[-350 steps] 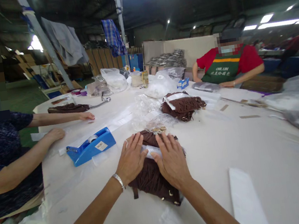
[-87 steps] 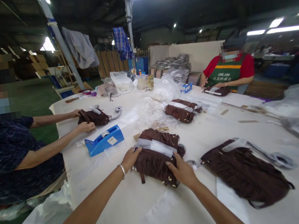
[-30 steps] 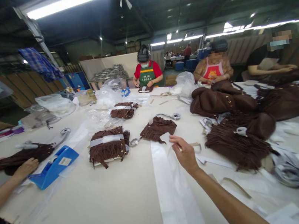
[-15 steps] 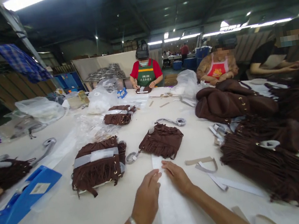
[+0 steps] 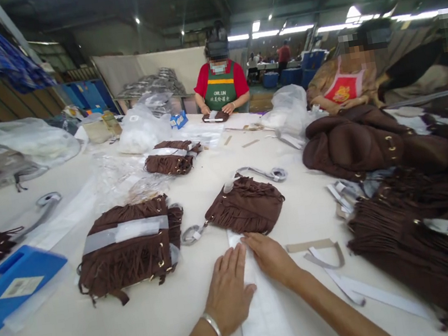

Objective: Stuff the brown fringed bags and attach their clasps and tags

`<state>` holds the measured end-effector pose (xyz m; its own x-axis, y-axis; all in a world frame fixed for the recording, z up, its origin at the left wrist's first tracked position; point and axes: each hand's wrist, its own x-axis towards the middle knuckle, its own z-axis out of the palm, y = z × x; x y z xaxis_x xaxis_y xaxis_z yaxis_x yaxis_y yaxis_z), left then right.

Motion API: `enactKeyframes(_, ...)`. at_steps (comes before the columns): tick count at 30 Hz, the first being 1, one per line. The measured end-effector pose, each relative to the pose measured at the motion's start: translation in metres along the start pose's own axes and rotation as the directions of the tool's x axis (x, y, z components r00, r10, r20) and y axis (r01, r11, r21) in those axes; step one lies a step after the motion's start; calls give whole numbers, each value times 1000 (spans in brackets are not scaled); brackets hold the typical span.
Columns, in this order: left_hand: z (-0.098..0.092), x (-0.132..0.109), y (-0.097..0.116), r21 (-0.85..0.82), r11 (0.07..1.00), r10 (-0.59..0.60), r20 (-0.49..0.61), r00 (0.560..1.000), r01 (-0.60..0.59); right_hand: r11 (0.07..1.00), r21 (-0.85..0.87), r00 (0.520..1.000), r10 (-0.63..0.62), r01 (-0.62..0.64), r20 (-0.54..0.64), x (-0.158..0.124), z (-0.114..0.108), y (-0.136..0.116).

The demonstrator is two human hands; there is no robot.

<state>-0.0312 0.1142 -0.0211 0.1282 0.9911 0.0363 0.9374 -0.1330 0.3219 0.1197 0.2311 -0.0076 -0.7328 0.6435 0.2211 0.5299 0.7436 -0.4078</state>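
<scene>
My left hand (image 5: 228, 290) lies flat, fingers stretched out, on a long white paper strip (image 5: 264, 319) that runs toward me on the table. My right hand (image 5: 270, 257) rests on the same strip's far end, fingers extended and pressing down. Just beyond my fingertips lies a small brown fringed bag (image 5: 246, 205) with a wrapped metal strap. To the left sits another brown fringed bag (image 5: 130, 251) banded with a pale paper strip.
A blue tape dispenser (image 5: 8, 288) is at the left edge. A heap of brown fringed bags (image 5: 415, 207) fills the right. Loose paper strips (image 5: 331, 264) lie beside my right arm. Three people work at the table's far side, and plastic bags (image 5: 138, 133) sit behind.
Both hands slid slightly forward on the white strip and flattened. Earlier I let go of the banded bag and turned right toward the strip.
</scene>
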Motion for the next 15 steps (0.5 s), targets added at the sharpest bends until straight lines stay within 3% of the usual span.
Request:
enactKeyframes(4, -11, 11, -2, 11, 1000, -19, 44, 999, 19, 984, -180, 999, 0, -9, -54, 9, -25, -10)
enactKeyframes(8, -17, 14, -1, 24, 999, -47, 49, 998, 46, 933, -359, 997, -30, 4, -65, 29, -24, 3)
enactKeyframes(12, -20, 20, -2, 27, 998, -53, 65, 996, 52, 910, -412, 999, -42, 45, 17, 50, -25, 20)
enactKeyframes(15, -23, 27, -1, 40, 997, -65, 86, 994, 62, 908, -417, 1000, -30, 28, 2, 62, -44, 23)
